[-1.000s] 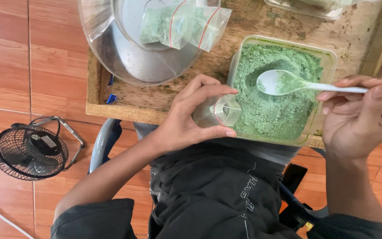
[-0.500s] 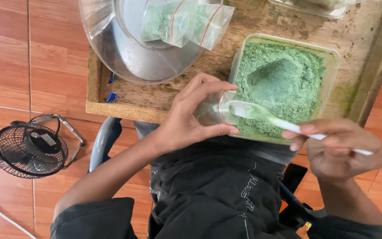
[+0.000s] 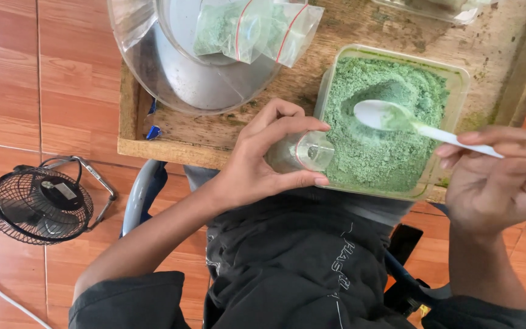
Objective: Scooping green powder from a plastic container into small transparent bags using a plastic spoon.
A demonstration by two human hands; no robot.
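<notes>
Two filled zip bags (image 3: 257, 27) of green powder already lie in the clear bowl (image 3: 153, 73) at the far left corner of the wooden table (image 3: 214, 131). That much of the work looks done.

Your left hand (image 3: 263, 161) is closed around a small clear bag (image 3: 308, 152), held mouth-open at the near edge of the table, just beside the left wall of the plastic tub (image 3: 458, 79). How much powder sits in this bag is hard to judge, as your fingers cover most of it; it appears to hold only a little.

Your right hand (image 3: 500, 183) pinches the handle of the white spoon (image 3: 391, 116). The spoon bowl rests in a hollow dug into the green powder (image 3: 372, 152) and carries a thin smear, not a full scoop.

Hands are apart, with the tub's near left corner between them.

Left to do, in my judgement: load the spoon, fill this bag, seal it. The tub is nearly full, so many portions remain.

Off the table, a small black fan (image 3: 38, 207) stands on the tiled floor (image 3: 31, 91).
</notes>
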